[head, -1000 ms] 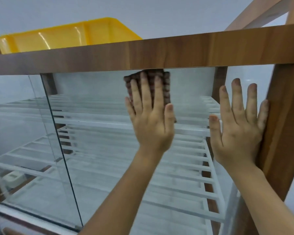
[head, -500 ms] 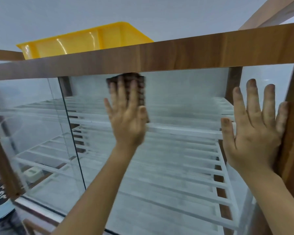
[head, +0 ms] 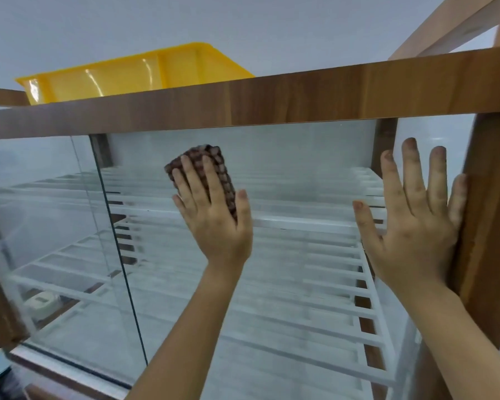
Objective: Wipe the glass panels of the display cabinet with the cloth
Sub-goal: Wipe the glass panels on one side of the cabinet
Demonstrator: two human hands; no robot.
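Left hand [head: 214, 223] flat, fingers spread, pressing brown cloth [head: 211, 171] against glass panel [head: 286, 168], upper middle, just below wooden top rail [head: 300, 96]. Right hand [head: 416, 226] open, empty, palm flat on glass beside right wooden post [head: 485, 226]. Yellow tray [head: 127, 76] on top. White slatted shelves [head: 315, 284] inside.

My brown, bumpy-textured cloth [head: 214, 171] lies folded flat against the upper part of the display cabinet's clear glass panel [head: 300, 168], just below its wooden top rail.
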